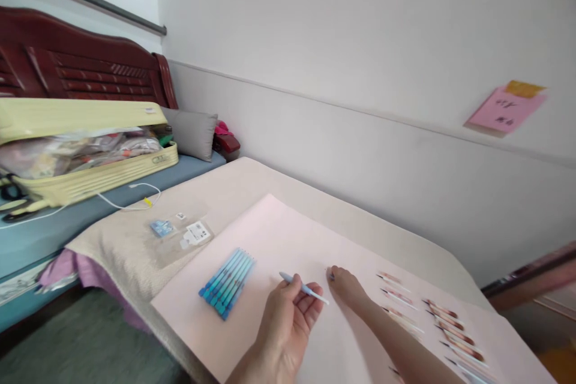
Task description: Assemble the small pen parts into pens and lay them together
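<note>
My left hand (pixel 288 321) holds a light blue pen (pixel 304 288) loosely between thumb and fingers, palm turned up, above a large pale pink sheet (pixel 270 234). My right hand (pixel 347 287) rests on the sheet just right of it, fingers curled with something small and dark at the fingertips. A neat row of several blue pens (pixel 227 282) lies on the sheet to the left of my hands. To the right, several brown-and-white pen parts (pixel 443 324) lie spread in rows.
Clear plastic packets (pixel 180 233) with labels lie on the beige cloth-covered table (pixel 234 183). An open yellow suitcase (pixel 85 156) sits on a blue bed with a white cable (pixel 130 198). The wall runs close behind the table, with a pink note (pixel 504 109).
</note>
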`<action>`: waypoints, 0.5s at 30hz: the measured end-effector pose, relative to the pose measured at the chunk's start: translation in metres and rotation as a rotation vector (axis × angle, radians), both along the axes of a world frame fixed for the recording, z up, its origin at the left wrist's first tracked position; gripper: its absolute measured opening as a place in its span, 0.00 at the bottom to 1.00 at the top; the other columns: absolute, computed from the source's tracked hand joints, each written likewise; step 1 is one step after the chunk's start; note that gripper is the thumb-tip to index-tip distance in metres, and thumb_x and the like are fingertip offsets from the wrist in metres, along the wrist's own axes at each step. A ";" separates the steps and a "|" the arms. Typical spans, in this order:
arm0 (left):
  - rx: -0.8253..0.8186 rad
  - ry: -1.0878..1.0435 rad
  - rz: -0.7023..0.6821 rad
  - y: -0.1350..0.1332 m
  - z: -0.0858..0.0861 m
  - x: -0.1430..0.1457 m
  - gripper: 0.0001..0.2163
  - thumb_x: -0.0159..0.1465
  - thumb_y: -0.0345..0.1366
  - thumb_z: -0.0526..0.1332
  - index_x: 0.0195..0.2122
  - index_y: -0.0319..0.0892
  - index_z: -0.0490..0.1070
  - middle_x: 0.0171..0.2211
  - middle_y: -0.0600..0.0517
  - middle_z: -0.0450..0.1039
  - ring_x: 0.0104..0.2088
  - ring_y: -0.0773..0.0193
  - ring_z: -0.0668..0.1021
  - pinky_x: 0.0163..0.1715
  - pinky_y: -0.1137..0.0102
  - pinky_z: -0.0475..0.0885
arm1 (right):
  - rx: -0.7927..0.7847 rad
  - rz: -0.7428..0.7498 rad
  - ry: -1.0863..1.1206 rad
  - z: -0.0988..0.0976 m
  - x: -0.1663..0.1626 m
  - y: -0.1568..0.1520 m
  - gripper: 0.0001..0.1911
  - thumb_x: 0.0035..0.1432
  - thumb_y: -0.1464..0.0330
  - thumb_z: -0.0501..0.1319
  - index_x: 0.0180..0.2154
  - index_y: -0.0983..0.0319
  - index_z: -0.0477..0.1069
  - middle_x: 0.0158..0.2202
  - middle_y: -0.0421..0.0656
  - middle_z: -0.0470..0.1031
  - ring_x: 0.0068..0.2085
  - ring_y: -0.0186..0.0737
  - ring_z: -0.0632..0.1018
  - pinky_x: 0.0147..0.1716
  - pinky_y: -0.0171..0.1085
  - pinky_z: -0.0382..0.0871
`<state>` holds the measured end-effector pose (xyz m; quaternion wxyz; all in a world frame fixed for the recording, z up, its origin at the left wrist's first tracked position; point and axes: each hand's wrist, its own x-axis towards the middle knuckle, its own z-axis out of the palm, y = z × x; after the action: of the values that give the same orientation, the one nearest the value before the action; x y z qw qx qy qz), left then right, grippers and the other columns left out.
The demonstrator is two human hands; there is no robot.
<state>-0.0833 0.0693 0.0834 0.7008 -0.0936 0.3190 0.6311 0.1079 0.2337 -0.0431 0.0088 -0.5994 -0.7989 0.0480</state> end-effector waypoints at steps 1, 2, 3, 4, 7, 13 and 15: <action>0.006 -0.002 0.004 0.000 0.000 -0.001 0.07 0.55 0.30 0.62 0.31 0.37 0.63 0.29 0.43 0.73 0.31 0.62 0.78 0.29 0.71 0.74 | -0.007 -0.001 0.016 0.002 0.004 -0.006 0.11 0.53 0.73 0.50 0.31 0.64 0.70 0.31 0.48 0.75 0.33 0.40 0.74 0.31 0.34 0.58; 0.008 -0.004 0.008 -0.001 0.001 -0.003 0.07 0.55 0.29 0.62 0.31 0.37 0.63 0.29 0.43 0.73 0.31 0.62 0.78 0.29 0.71 0.74 | -0.012 -0.003 0.035 0.005 0.008 -0.013 0.11 0.52 0.73 0.50 0.31 0.63 0.70 0.30 0.47 0.75 0.32 0.39 0.74 0.30 0.33 0.58; 0.011 -0.006 0.014 -0.002 0.001 -0.004 0.07 0.55 0.29 0.62 0.31 0.37 0.63 0.29 0.43 0.73 0.31 0.62 0.78 0.30 0.71 0.75 | -0.013 -0.006 0.056 0.008 0.013 -0.020 0.11 0.52 0.73 0.50 0.30 0.63 0.70 0.30 0.45 0.75 0.32 0.38 0.74 0.30 0.32 0.58; 0.012 -0.008 0.021 -0.002 0.002 -0.006 0.06 0.55 0.28 0.61 0.31 0.36 0.63 0.29 0.43 0.73 0.31 0.62 0.78 0.30 0.71 0.75 | -0.013 -0.010 0.078 0.011 0.018 -0.027 0.11 0.53 0.73 0.49 0.31 0.62 0.71 0.30 0.44 0.75 0.32 0.38 0.74 0.30 0.32 0.58; 0.018 -0.016 0.038 -0.004 0.004 -0.012 0.05 0.56 0.28 0.60 0.31 0.36 0.62 0.29 0.42 0.73 0.31 0.62 0.78 0.29 0.71 0.75 | -0.002 -0.045 0.130 0.017 0.034 -0.050 0.14 0.55 0.70 0.46 0.32 0.61 0.71 0.28 0.43 0.75 0.31 0.38 0.74 0.29 0.32 0.59; 0.053 -0.014 0.044 -0.006 0.005 -0.014 0.04 0.57 0.26 0.59 0.31 0.36 0.63 0.28 0.43 0.73 0.30 0.63 0.78 0.29 0.71 0.75 | 0.012 -0.139 0.159 0.011 0.046 -0.088 0.18 0.57 0.67 0.45 0.28 0.61 0.72 0.28 0.46 0.76 0.31 0.40 0.74 0.30 0.33 0.59; 0.049 -0.012 0.038 -0.006 0.005 -0.014 0.04 0.57 0.26 0.59 0.31 0.36 0.63 0.28 0.43 0.73 0.30 0.63 0.78 0.29 0.71 0.75 | 0.019 -0.155 0.176 0.008 0.041 -0.092 0.17 0.57 0.67 0.46 0.33 0.61 0.73 0.32 0.47 0.77 0.33 0.40 0.75 0.32 0.33 0.60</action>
<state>-0.0970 0.0632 0.0880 0.6927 -0.0862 0.2972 0.6515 0.1487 0.1417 -0.0349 0.0883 -0.6528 -0.7467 0.0923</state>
